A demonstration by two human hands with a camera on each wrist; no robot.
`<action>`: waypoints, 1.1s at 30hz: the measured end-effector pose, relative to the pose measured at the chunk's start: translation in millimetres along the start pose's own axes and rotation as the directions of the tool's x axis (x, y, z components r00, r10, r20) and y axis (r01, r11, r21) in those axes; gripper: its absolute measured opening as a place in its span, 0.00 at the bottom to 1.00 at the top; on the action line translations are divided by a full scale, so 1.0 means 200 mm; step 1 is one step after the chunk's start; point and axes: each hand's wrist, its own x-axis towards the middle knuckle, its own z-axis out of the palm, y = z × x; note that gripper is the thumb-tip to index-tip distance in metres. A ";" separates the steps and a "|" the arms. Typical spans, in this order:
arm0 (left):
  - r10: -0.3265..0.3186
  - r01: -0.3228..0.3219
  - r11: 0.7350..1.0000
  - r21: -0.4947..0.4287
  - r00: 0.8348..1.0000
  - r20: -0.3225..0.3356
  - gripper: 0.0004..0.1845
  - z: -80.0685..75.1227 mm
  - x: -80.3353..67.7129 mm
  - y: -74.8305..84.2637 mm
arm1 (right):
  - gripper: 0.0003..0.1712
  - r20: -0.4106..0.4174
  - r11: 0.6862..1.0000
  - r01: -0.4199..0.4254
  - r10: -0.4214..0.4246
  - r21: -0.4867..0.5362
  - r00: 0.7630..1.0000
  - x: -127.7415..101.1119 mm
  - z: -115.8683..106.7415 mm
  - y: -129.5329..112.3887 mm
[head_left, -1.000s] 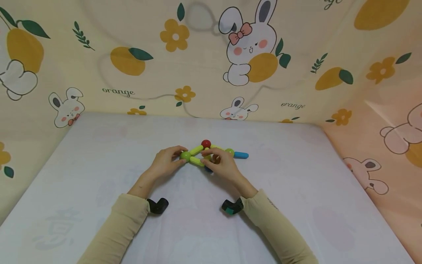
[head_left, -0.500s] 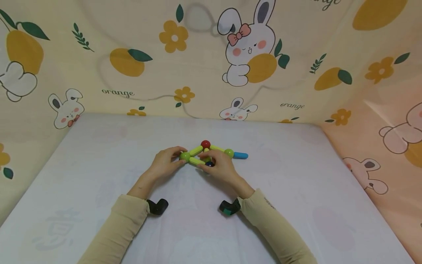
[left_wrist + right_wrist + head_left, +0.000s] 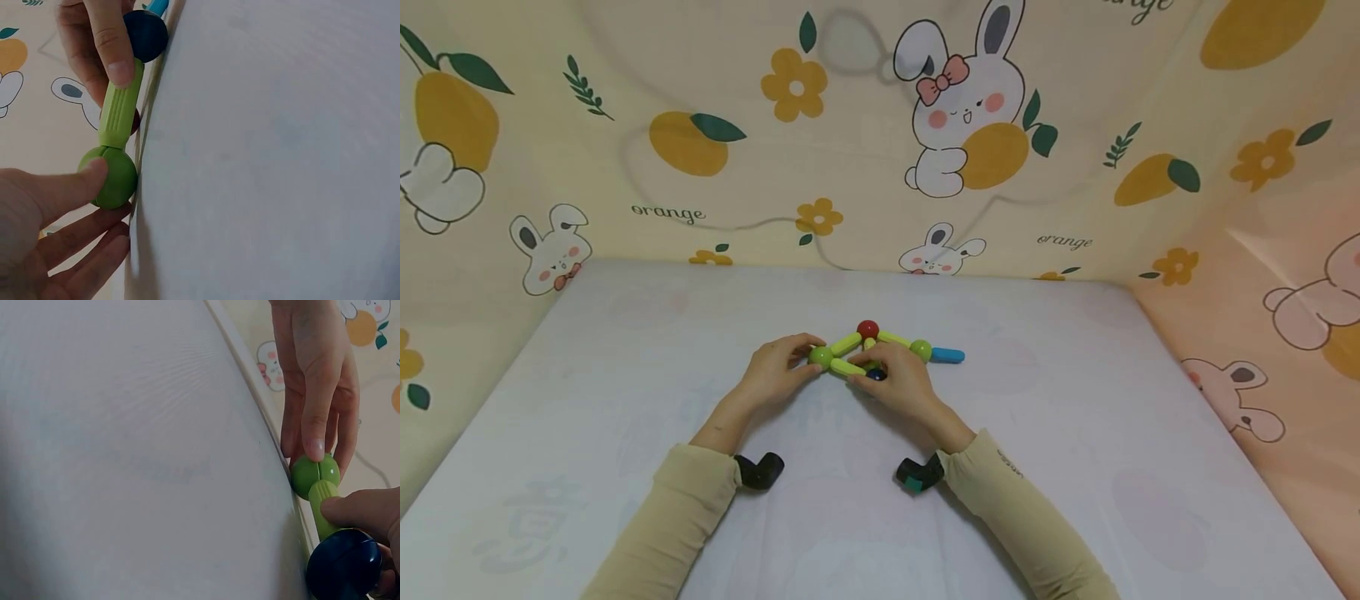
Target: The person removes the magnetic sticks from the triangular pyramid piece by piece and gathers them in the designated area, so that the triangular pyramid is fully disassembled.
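A ball-and-stick building toy lies on the table between my hands. With thumb and fingertips, my left hand (image 3: 778, 367) pinches the green ball (image 3: 115, 178) at its left end. A lime-green stick (image 3: 847, 367) joins that ball to a dark blue ball (image 3: 344, 565) at the front. My right hand (image 3: 904, 379) pinches this stick near the blue ball, its thumb (image 3: 120, 70) along the stick. Behind stands a red ball (image 3: 868, 330), with lime sticks running to both green balls. The other green ball (image 3: 921, 351) carries a blue stick (image 3: 947, 356) pointing right. My right hand partly hides the toy's middle.
A white cloth covers the table (image 3: 820, 517). Behind it hangs a printed backdrop (image 3: 737, 83) with rabbits and oranges, which continues along both sides. Black devices (image 3: 760, 472) are strapped at both wrists.
My right hand has shifted slightly left and down, its fingers now on the lime-green stick beside the dark blue ball. My left hand keeps its hold on the green ball.
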 end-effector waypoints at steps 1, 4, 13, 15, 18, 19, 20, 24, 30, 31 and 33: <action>0.000 0.000 1.000 -0.003 1.000 -0.003 0.18 0.00 0.00 0.00 | 0.13 -0.004 1.000 0.004 -0.004 0.000 1.000 0.00 0.00 0.00; 0.001 -0.001 1.000 -0.012 1.000 -0.010 0.18 0.01 0.01 0.00 | 0.13 -0.010 1.000 0.009 -0.009 0.001 1.000 -0.01 0.00 0.00; -0.015 0.015 1.000 -0.010 1.000 -0.004 0.17 0.01 0.04 0.00 | 0.12 0.017 1.000 0.013 -0.013 0.027 1.000 -0.03 -0.03 0.01; -0.036 0.036 0.999 -0.005 0.999 -0.002 0.17 0.01 0.04 0.00 | 0.12 0.038 0.999 0.018 -0.020 0.048 0.999 -0.04 -0.04 0.01; -0.057 0.057 0.998 -0.010 0.998 0.006 0.17 0.00 0.04 -0.01 | 0.12 0.063 0.997 0.022 -0.027 0.071 0.998 -0.06 -0.05 0.01; -0.059 0.059 0.998 -0.011 0.998 0.007 0.17 0.00 0.04 -0.01 | 0.12 0.069 0.997 0.022 -0.028 0.079 0.997 -0.06 -0.06 0.01; -0.062 0.062 0.998 -0.016 0.998 0.006 0.17 0.00 0.03 -0.01 | 0.12 0.074 0.996 0.021 -0.027 0.083 0.997 -0.06 -0.06 0.01; -0.053 0.053 0.998 -0.034 0.999 0.002 0.17 0.00 0.02 -0.02 | 0.13 0.092 0.995 -0.007 -0.002 0.097 0.996 -0.05 -0.07 0.01; -0.061 0.061 0.997 -0.041 0.998 0.000 0.18 0.00 0.02 -0.01 | 0.14 0.071 0.983 -0.051 0.039 0.174 0.997 -0.03 -0.08 0.03; -0.061 0.061 0.997 -0.038 0.998 0.001 0.18 0.00 0.02 -0.01 | 0.14 0.058 0.981 -0.048 0.037 0.189 0.998 -0.02 -0.09 0.03; -0.065 0.065 0.997 -0.034 0.998 0.003 0.18 0.00 0.02 -0.01 | 0.14 0.038 0.977 -0.047 0.040 0.210 0.998 -0.01 -0.09 0.04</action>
